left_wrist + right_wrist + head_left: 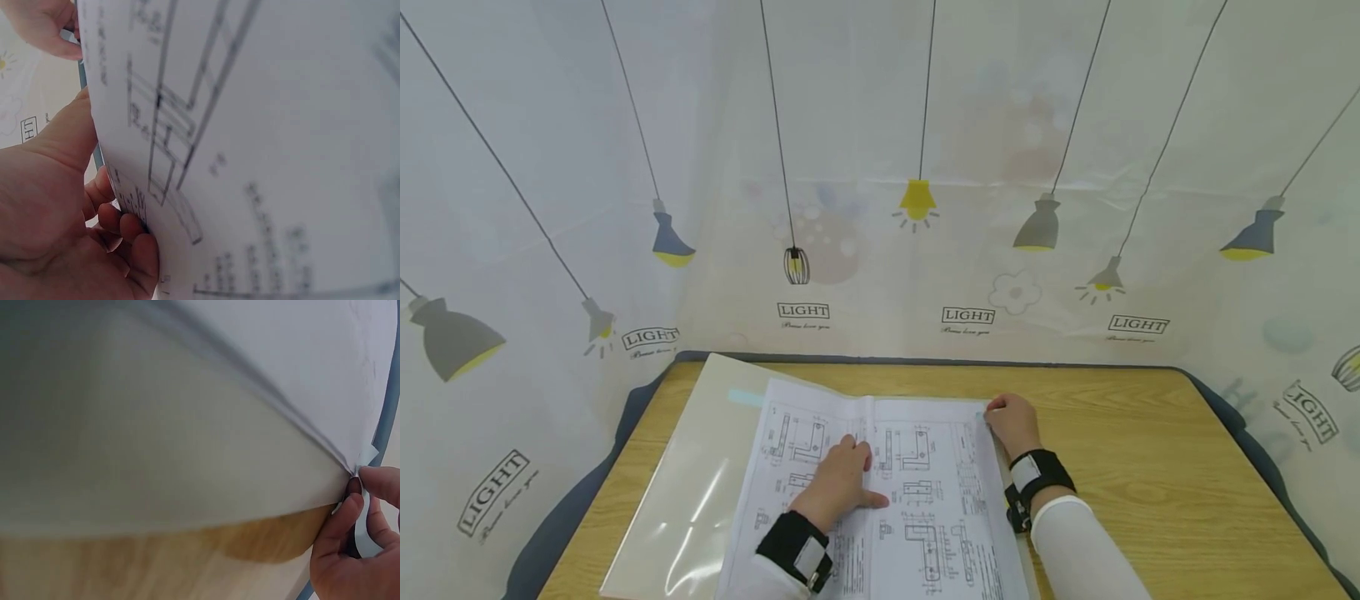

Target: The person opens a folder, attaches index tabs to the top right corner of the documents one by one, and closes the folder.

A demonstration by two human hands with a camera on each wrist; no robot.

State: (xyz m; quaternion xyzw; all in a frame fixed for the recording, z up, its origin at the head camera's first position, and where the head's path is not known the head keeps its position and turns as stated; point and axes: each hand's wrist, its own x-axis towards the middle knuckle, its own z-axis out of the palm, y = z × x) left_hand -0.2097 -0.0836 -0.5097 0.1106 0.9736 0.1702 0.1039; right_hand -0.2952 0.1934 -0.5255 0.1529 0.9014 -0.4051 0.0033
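Note:
An open booklet of printed technical drawings [925, 533] lies on the table. My left hand [838, 479] rests on it near the centre fold, thumb spread to the right. In the left wrist view, the left fingers [145, 256] bend against the printed page [262, 125]. At the upper right corner of the booklet, my right hand [1013, 423] pinches the page edge between thumb and forefinger. A pale blue strip [364, 537] sticks out between those fingers, and its other end shows above the thumb.
Beneath the booklet, a glossy cream cover [677, 500] spreads out to the left, with a light blue label [745, 397] near its top. The wooden table [1180, 483] extends to the right. Behind it hangs a lamp-patterned cloth [857, 108].

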